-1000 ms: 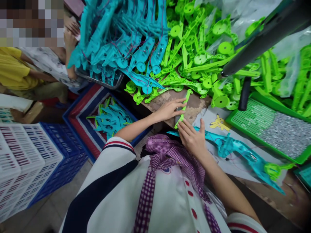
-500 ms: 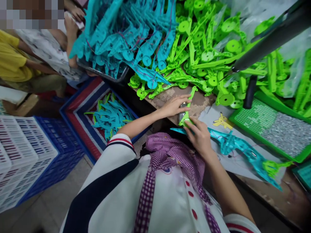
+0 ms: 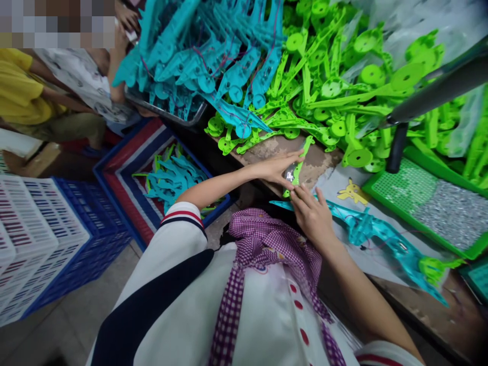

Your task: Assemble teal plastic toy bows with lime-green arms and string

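Observation:
A narrow green plastic strip [image 3: 304,153] lies across the worn wooden bench [image 3: 267,150], and both my hands are on it. My left hand [image 3: 275,168] pinches its middle together with a small shiny metal piece [image 3: 290,173]. My right hand [image 3: 310,212] grips the strip's near end, fingers curled. Under my right wrist lies a long teal plastic part [image 3: 381,239] with thin wires, ending in a small green piece [image 3: 432,265].
Heaps of green parts [image 3: 343,86] and teal parts [image 3: 213,61] cover the back of the bench. A green tray of tiny screws [image 3: 430,208] sits at right beneath a dark tool handle [image 3: 396,147]. Crates stand on the floor at left: striped with teal parts [image 3: 125,168], blue-and-white [image 3: 46,244]. A seated person [image 3: 49,101] is far left.
The view has drifted slightly. My left fingers have straightened over the strip and metal piece, and my right hand has shifted a little along the strip's near end.

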The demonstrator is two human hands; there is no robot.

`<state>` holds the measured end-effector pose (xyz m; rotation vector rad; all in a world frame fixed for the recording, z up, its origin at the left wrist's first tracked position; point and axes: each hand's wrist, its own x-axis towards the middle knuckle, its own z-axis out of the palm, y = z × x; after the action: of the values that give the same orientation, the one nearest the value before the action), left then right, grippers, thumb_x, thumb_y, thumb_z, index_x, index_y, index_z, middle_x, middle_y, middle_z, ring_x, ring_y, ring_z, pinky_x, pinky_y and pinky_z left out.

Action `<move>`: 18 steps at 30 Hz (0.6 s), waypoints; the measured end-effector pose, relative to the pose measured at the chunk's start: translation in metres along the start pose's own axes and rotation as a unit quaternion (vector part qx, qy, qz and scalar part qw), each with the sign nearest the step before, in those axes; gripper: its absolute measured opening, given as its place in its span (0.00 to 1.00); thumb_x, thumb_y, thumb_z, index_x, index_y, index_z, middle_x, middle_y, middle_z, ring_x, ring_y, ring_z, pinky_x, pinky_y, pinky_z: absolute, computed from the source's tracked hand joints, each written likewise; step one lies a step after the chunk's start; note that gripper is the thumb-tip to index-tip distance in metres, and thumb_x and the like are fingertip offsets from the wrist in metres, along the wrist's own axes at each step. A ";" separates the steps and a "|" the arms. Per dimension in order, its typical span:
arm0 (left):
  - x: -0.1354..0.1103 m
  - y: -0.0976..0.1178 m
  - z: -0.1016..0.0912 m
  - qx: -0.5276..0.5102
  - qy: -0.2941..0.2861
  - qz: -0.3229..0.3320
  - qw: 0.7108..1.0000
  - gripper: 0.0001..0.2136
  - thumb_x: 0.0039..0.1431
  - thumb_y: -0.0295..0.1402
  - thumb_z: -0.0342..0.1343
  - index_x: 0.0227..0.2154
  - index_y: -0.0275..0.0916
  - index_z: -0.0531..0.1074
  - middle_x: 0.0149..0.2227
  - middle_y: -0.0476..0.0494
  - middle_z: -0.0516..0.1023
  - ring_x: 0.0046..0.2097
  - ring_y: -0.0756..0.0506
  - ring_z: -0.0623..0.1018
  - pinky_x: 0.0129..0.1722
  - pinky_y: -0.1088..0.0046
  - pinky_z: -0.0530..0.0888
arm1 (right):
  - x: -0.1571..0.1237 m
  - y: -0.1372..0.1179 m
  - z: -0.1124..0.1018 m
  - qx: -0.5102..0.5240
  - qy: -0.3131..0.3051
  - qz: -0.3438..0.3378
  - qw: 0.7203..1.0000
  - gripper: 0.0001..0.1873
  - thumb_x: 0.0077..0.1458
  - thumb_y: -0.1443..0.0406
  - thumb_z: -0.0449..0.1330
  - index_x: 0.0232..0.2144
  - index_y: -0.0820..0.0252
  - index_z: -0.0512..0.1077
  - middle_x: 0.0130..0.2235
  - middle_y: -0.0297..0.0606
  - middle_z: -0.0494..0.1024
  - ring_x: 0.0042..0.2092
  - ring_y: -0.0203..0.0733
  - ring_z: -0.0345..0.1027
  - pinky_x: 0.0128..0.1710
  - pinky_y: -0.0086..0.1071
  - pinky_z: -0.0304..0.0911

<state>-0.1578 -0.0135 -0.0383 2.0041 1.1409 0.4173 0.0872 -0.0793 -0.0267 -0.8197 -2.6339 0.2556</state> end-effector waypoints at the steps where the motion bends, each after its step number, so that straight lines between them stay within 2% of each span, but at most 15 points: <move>1: 0.000 0.000 0.000 -0.007 -0.003 0.001 1.000 0.47 0.51 0.46 0.68 0.69 0.35 0.54 0.74 0.31 0.44 0.74 0.34 0.50 0.72 0.54 0.53 | -0.001 0.001 0.001 0.009 -0.003 -0.006 1.000 0.19 0.68 0.68 0.52 0.57 0.61 0.72 0.58 0.46 0.76 0.63 0.49 0.67 0.67 0.53 0.56; 3: 0.001 -0.001 0.001 -0.020 -0.003 -0.001 1.000 0.47 0.51 0.47 0.68 0.70 0.36 0.54 0.74 0.32 0.45 0.74 0.34 0.50 0.72 0.53 0.52 | -0.004 0.000 0.003 0.018 0.008 -0.001 1.000 0.20 0.67 0.69 0.53 0.59 0.61 0.71 0.59 0.46 0.76 0.63 0.48 0.68 0.65 0.50 0.59; 7: 0.004 0.002 0.000 -0.033 -0.007 -0.005 0.999 0.49 0.49 0.49 0.69 0.69 0.34 0.55 0.74 0.31 0.45 0.74 0.33 0.51 0.72 0.54 0.52 | -0.008 -0.002 0.009 0.035 0.031 0.039 0.998 0.22 0.66 0.69 0.54 0.60 0.59 0.70 0.60 0.46 0.74 0.63 0.48 0.68 0.66 0.51 0.59; 11: 0.005 0.003 -0.003 -0.024 -0.010 -0.007 1.000 0.49 0.47 0.51 0.69 0.68 0.34 0.56 0.74 0.30 0.46 0.74 0.34 0.51 0.71 0.56 0.53 | -0.011 0.003 0.006 0.129 0.007 0.058 0.990 0.20 0.66 0.67 0.53 0.57 0.56 0.74 0.59 0.43 0.75 0.63 0.48 0.67 0.65 0.55 0.60; 13: 0.005 0.003 -0.004 -0.023 -0.010 -0.009 1.000 0.50 0.47 0.52 0.69 0.68 0.35 0.56 0.74 0.30 0.46 0.74 0.33 0.52 0.71 0.55 0.53 | -0.007 0.005 -0.004 0.180 -0.003 0.074 0.981 0.18 0.67 0.64 0.53 0.54 0.56 0.76 0.57 0.42 0.77 0.62 0.49 0.69 0.65 0.55 0.61; 15: 0.005 0.003 -0.005 -0.027 -0.012 -0.012 0.999 0.49 0.46 0.52 0.69 0.68 0.36 0.57 0.74 0.30 0.47 0.74 0.33 0.52 0.71 0.54 0.53 | 0.006 0.006 -0.022 0.211 0.011 0.118 0.970 0.16 0.67 0.61 0.54 0.51 0.55 0.77 0.55 0.42 0.79 0.60 0.49 0.71 0.63 0.54 0.63; 18: 0.006 0.007 -0.003 -0.027 -0.009 -0.037 0.999 0.49 0.46 0.50 0.69 0.68 0.36 0.57 0.74 0.30 0.46 0.74 0.33 0.51 0.71 0.53 0.52 | 0.044 0.010 -0.058 0.241 0.085 0.189 0.948 0.16 0.66 0.57 0.56 0.51 0.53 0.78 0.52 0.41 0.81 0.56 0.48 0.75 0.58 0.49 0.69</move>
<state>-0.1523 -0.0095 -0.0321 1.9089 1.1760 0.3888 0.0822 -0.0426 0.0367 -1.0997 -2.0994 0.8500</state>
